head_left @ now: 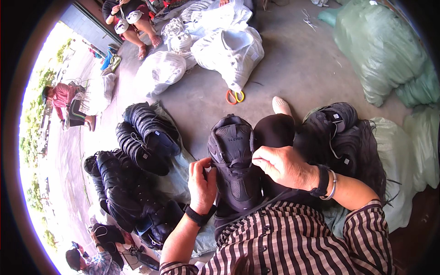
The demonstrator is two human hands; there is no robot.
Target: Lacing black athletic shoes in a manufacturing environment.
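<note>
A black shoe upper (239, 185) lies upright on my lap, its padded tongue (233, 137) pointing away from me. Dark laces (237, 161) cross its middle. At its left side, my left hand (201, 185) is closed, fingers bent with the thumb close to them; whatever is pinched there is too small to see. Over the right edge, my right hand (286, 168) makes a closed pinch of thumb and forefinger by the eyelets. A lace end may be in that pinch, but it does not show clearly.
Stacked black shoe uppers lie to the left (123, 183) and right (337, 128). Orange-handled scissors (235, 96) rest on the floor ahead, before white sacks (229, 55). Green sacks (380, 50) stand at far right. Other people sit ahead and at left.
</note>
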